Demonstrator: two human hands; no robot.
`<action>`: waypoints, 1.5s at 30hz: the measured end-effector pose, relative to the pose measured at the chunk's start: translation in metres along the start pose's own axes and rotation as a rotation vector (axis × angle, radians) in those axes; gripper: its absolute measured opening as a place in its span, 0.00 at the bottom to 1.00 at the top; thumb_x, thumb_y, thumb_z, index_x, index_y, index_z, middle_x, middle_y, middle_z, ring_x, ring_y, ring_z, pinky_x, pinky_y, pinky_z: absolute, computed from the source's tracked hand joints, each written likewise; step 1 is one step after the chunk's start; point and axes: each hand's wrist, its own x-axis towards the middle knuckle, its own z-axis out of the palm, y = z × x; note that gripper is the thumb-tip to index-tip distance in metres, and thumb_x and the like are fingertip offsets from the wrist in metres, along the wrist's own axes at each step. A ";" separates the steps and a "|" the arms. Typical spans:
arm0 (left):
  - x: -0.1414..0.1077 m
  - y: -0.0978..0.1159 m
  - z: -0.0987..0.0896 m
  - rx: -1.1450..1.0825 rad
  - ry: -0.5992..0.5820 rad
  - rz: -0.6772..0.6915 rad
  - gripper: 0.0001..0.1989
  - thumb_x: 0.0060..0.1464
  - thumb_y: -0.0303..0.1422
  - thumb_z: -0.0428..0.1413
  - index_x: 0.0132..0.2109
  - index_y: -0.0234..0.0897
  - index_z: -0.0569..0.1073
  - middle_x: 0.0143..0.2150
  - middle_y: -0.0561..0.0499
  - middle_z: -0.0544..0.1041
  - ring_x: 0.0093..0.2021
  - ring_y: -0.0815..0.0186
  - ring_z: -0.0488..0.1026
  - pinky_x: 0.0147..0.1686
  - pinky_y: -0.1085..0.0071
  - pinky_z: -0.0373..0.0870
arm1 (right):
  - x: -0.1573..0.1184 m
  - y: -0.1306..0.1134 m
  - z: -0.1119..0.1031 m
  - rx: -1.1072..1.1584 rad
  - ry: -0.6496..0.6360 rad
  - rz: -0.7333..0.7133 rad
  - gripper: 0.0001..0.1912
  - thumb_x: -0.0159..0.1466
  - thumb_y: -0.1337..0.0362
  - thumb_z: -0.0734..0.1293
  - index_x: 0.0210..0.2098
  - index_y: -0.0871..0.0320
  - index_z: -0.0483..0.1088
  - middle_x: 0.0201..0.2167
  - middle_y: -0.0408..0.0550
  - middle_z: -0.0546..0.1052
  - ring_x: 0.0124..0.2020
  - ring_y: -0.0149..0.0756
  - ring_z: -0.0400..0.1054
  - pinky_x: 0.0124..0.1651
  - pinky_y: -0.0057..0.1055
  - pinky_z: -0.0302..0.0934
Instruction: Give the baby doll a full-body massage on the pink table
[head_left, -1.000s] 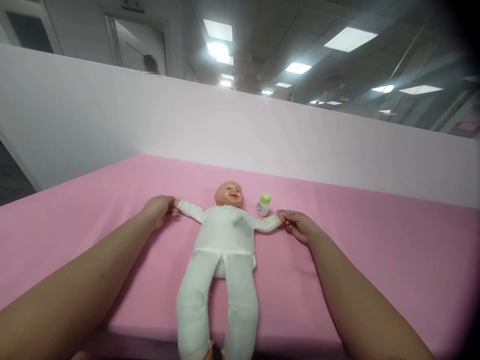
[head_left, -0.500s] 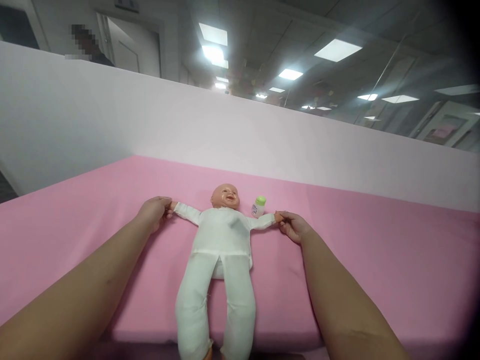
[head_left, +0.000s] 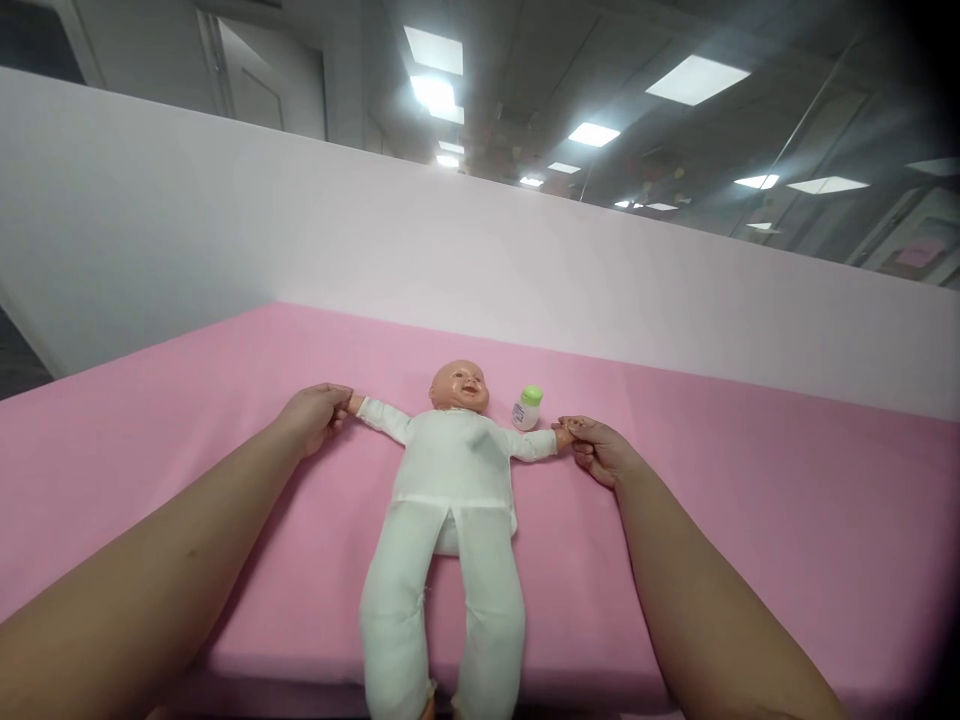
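Note:
A baby doll (head_left: 457, 460) with a white cloth body lies face up, its arms stretched out to both sides and its legs toward me. My left hand (head_left: 315, 418) pinches the doll's hand at the left. On the other side, my right hand (head_left: 602, 452) has its fingers closed on the doll's other hand. Just above the doll's right-side arm, beside its head, a small white bottle with a green cap (head_left: 527, 408) rests on the pink surface.
The pink padded surface (head_left: 750, 480) spreads beneath the doll. A white wall panel (head_left: 450, 250) rises behind it. Beyond stand an open door at the upper left and lit ceiling panels.
The view has shifted slightly, so the doll and bottle appear a little farther right. The person at the upper left is out of view. Both hands keep their hold.

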 end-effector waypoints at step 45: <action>-0.003 0.004 0.001 -0.056 -0.115 -0.064 0.10 0.50 0.18 0.59 0.40 0.31 0.79 0.39 0.42 0.80 0.34 0.65 0.78 0.36 0.73 0.79 | -0.005 0.004 0.005 -0.102 0.027 -0.030 0.14 0.63 0.66 0.74 0.49 0.57 0.76 0.35 0.49 0.78 0.27 0.30 0.69 0.30 0.27 0.72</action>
